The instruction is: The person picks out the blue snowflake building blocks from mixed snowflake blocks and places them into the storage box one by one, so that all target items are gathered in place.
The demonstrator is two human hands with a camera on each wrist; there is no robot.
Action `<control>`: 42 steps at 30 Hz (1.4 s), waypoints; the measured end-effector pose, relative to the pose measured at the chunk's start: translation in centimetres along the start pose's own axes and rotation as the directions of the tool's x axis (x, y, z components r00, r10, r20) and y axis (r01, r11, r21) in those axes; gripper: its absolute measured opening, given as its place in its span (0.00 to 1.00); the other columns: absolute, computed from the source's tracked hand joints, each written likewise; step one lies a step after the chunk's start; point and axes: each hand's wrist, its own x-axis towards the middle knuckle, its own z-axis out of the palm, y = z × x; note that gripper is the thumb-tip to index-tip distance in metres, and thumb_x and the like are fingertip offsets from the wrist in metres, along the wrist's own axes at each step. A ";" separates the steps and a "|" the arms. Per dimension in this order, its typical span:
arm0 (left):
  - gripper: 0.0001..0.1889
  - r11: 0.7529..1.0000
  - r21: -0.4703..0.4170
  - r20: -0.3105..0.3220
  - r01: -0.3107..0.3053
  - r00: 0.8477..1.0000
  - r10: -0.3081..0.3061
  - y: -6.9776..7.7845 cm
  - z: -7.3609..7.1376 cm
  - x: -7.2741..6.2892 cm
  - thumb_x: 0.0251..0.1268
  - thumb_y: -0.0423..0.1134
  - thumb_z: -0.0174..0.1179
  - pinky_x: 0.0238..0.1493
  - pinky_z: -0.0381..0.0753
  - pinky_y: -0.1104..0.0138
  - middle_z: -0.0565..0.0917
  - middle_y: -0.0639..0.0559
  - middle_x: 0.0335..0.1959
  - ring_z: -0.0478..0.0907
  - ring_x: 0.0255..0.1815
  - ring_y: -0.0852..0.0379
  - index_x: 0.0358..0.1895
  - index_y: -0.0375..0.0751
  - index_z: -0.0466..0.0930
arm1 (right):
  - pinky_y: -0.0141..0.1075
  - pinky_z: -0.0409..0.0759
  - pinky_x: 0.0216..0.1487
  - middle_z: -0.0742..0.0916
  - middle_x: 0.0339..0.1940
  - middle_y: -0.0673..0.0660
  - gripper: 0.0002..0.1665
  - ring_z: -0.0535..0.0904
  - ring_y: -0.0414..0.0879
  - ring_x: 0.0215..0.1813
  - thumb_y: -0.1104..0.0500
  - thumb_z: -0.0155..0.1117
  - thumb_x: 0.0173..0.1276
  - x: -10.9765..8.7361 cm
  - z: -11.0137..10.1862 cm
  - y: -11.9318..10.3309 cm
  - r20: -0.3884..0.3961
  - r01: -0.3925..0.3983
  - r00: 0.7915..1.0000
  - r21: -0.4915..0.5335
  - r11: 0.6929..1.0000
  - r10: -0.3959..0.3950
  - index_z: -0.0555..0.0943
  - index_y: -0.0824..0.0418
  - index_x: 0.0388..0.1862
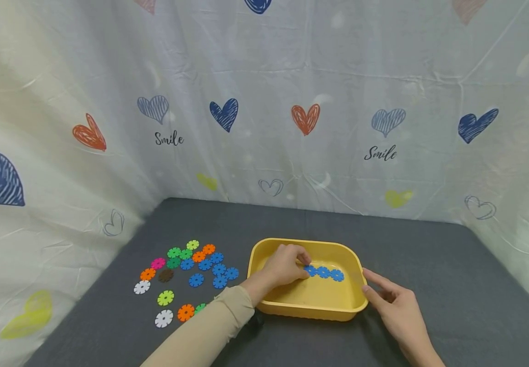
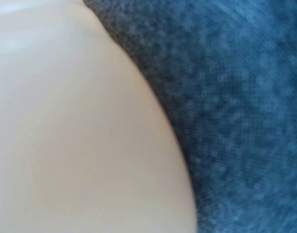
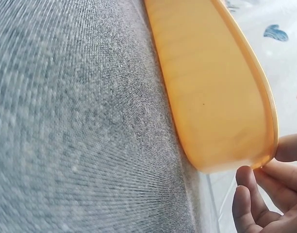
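A yellow plastic basin (image 1: 301, 303) stands on the dark cloth. Inside it, toward the far right, three blue notched discs (image 1: 323, 272) lie in a row, edge to edge. My left hand (image 1: 285, 265) reaches into the basin, and its curled fingers and thumb pinch the leftmost disc of that row. At the basin's right end, my right hand (image 1: 395, 306) grips the rim with thumb and fingertips. The right wrist view shows its fingers (image 3: 279, 182) at the corner of the basin wall (image 3: 211, 92). Only blurred sleeve and cloth fill the left wrist view.
Left of the basin lie several loose notched discs: blue ones (image 1: 219, 269), orange ones (image 1: 186, 312), green ones (image 1: 174, 252), white ones (image 1: 164, 318), a pink one (image 1: 158, 263) and a brown one (image 1: 165, 275). A heart-printed curtain (image 1: 264, 153) hangs behind the dark cloth-covered table (image 1: 439, 265).
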 end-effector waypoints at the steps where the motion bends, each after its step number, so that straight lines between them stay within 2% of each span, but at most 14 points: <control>1: 0.11 1.000 0.000 0.000 0.000 1.000 0.000 0.0 0.0 0.0 0.52 0.34 0.76 0.45 0.77 0.68 0.85 0.60 0.35 0.79 0.41 0.60 0.39 0.45 0.86 | 0.33 0.71 0.29 0.87 0.38 0.55 0.29 0.75 0.45 0.34 0.49 0.67 0.69 0.0 0.0 0.0 0.000 0.001 1.000 0.000 1.000 -0.001 0.78 0.54 0.67; 21: 0.12 1.000 -0.014 0.008 -0.004 1.000 0.004 -0.1 0.0 0.0 0.52 0.34 0.76 0.45 0.77 0.68 0.85 0.58 0.36 0.79 0.42 0.58 0.40 0.43 0.85 | 0.34 0.72 0.28 0.87 0.35 0.54 0.29 0.74 0.46 0.33 0.48 0.68 0.69 0.1 0.0 0.1 -0.002 -0.004 1.000 -0.007 1.000 0.004 0.78 0.54 0.67; 28: 0.12 1.000 -0.022 0.009 -0.019 1.000 0.020 -0.1 -0.1 0.1 0.52 0.34 0.76 0.45 0.77 0.69 0.84 0.59 0.36 0.79 0.42 0.60 0.40 0.43 0.85 | 0.33 0.72 0.29 0.87 0.35 0.54 0.29 0.74 0.46 0.33 0.48 0.67 0.69 0.1 -0.1 0.0 -0.001 -0.001 1.000 -0.001 1.000 0.001 0.78 0.54 0.67; 32: 0.15 0.991 -0.126 0.006 -0.046 0.999 0.047 0.2 -0.8 -0.1 0.53 0.32 0.75 0.41 0.78 0.71 0.84 0.54 0.40 0.80 0.36 0.63 0.44 0.39 0.84 | 0.34 0.72 0.29 0.87 0.37 0.55 0.30 0.75 0.46 0.34 0.47 0.67 0.69 0.1 -0.1 0.0 0.004 -0.001 1.000 0.006 1.000 0.001 0.77 0.54 0.67; 35: 0.17 0.968 -0.230 -0.042 -0.103 0.995 0.096 1.0 -2.4 -1.2 0.56 0.32 0.73 0.37 0.79 0.71 0.83 0.49 0.44 0.81 0.33 0.63 0.49 0.37 0.82 | 0.34 0.71 0.29 0.87 0.37 0.55 0.30 0.75 0.47 0.34 0.47 0.67 0.69 0.1 -0.2 0.0 0.010 -0.004 1.000 0.012 1.000 0.004 0.77 0.54 0.67; 38: 0.16 0.948 -0.267 -0.136 -0.175 0.980 0.143 1.7 -4.5 -3.2 0.60 0.34 0.71 0.37 0.80 0.69 0.83 0.49 0.47 0.81 0.37 0.62 0.51 0.42 0.82 | 0.34 0.71 0.29 0.87 0.36 0.54 0.30 0.74 0.46 0.33 0.47 0.67 0.69 0.1 -0.1 -0.1 0.014 -0.005 1.000 0.010 1.000 0.005 0.77 0.54 0.67; 42: 0.16 0.946 -0.265 -0.270 -0.185 0.956 0.112 1.4 -7.1 -6.5 0.62 0.38 0.70 0.40 0.81 0.66 0.83 0.60 0.47 0.80 0.41 0.63 0.52 0.51 0.82 | 0.33 0.71 0.29 0.86 0.35 0.55 0.30 0.74 0.46 0.33 0.47 0.67 0.69 0.1 -0.1 0.0 0.013 -0.007 1.000 0.003 1.000 0.007 0.77 0.54 0.67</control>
